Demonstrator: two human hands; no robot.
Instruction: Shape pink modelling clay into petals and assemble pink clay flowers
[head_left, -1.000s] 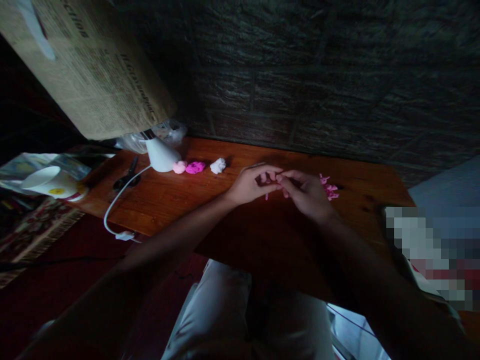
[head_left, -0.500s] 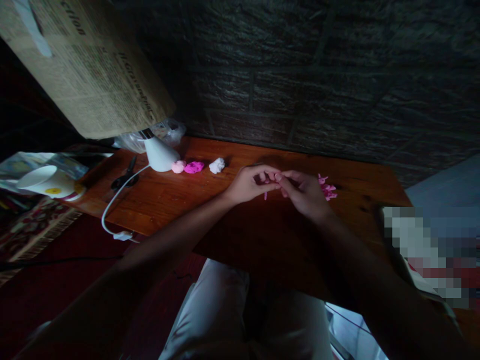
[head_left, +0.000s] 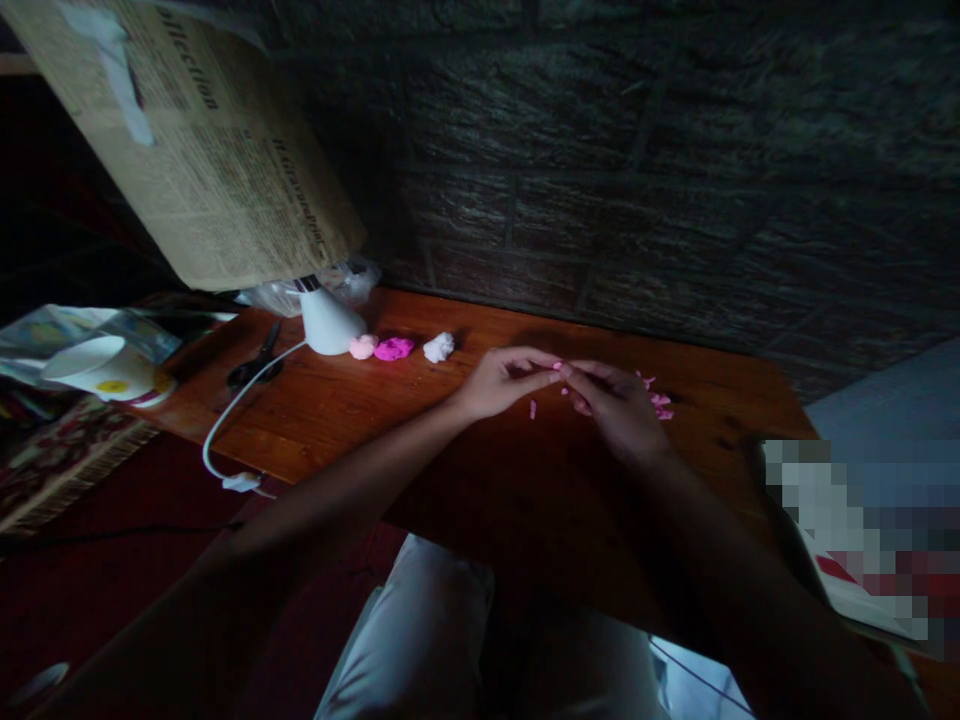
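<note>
My left hand [head_left: 499,382] and my right hand [head_left: 611,405] meet fingertip to fingertip above a brown wooden table [head_left: 420,440]. Both pinch one small pink bit of clay [head_left: 557,367] between them. A tiny pink scrap [head_left: 532,409] lies on the wood just below my left fingers. A heap of small pink clay shapes [head_left: 660,402] sits right behind my right hand. Further left lie a pale pink lump [head_left: 363,346], a magenta lump [head_left: 394,348] and a white lump [head_left: 439,347].
A white lamp base [head_left: 327,322] with a white cord [head_left: 225,420] stands at the table's back left, black scissors [head_left: 255,362] beside it. A newspaper sheet [head_left: 202,150] hangs above. A paper cup [head_left: 97,368] lies left. A dark brick wall [head_left: 637,170] backs the table.
The camera has tilted slightly, so everything sits lower in view. My hands stay joined over the table, the fingers now stretched into a finer pinch on the pink bit.
</note>
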